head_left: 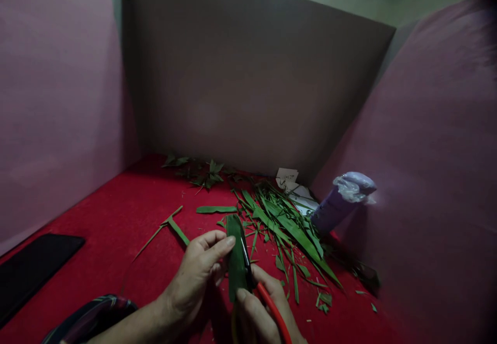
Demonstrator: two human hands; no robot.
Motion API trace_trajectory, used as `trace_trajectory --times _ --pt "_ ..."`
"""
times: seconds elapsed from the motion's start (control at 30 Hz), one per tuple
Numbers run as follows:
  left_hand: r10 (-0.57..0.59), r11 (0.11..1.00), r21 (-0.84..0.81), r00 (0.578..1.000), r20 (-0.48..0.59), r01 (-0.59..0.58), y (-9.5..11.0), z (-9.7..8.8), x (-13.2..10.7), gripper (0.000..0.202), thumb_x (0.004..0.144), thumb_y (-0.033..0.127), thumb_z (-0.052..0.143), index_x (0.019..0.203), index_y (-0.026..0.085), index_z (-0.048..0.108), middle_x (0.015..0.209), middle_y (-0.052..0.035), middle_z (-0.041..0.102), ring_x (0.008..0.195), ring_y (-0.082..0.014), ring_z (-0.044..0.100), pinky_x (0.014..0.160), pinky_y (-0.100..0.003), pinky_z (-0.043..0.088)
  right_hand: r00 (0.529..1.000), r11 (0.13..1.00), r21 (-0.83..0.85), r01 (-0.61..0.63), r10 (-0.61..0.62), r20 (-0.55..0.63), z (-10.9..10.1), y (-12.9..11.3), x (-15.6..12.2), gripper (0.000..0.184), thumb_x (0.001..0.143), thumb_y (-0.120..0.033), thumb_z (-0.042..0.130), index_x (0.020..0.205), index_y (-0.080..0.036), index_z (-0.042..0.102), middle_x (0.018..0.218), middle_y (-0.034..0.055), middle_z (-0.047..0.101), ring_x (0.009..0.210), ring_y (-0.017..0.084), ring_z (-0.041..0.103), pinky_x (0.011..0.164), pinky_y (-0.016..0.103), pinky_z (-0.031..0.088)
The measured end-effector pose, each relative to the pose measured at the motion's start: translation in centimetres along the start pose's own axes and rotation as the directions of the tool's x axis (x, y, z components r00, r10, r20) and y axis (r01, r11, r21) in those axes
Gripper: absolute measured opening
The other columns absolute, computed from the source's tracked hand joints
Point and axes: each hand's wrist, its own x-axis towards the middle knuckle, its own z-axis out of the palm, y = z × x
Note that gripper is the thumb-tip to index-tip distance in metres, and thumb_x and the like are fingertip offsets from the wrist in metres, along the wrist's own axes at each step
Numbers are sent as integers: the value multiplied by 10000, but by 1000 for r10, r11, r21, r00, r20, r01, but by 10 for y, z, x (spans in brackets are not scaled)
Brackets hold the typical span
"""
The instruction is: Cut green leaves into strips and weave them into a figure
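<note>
Green against the red-covered bench (97,214), a leaf strip (235,266) at the near middle is pinched between the fingers of the left hand (200,274), while the right hand (258,315) is closed round red-handled scissors (259,289), blades along its right edge.

I can read no words, numbers or brand marks anywhere. The white paper tag (286,175) near the far right corner of the red table (116,219) bears faint marks, too small to make out.
</note>
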Motion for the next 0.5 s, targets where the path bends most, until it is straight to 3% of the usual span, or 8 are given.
trace_trajectory --times 0.3,0.5 --pt "40 998 45 997 -71 -37 6 -4 7 263 696 345 648 590 141 519 508 43 481 412 -41 362 386 -164 241 996 999 1 -46 46 74 2 14 2 442 707 -592 545 773 -156 571 528 -40 395 450 87 354 441 196 368" --pt "95 989 126 988 -119 -80 7 -5 4 265 688 351 648 581 136 536 456 59 435 392 -39 327 377 -161 259 990 999 18 32 -35 135 2 8 1 446 755 -592 500 860 -159 527 572 -40 395 456 71 315 416 181 283"
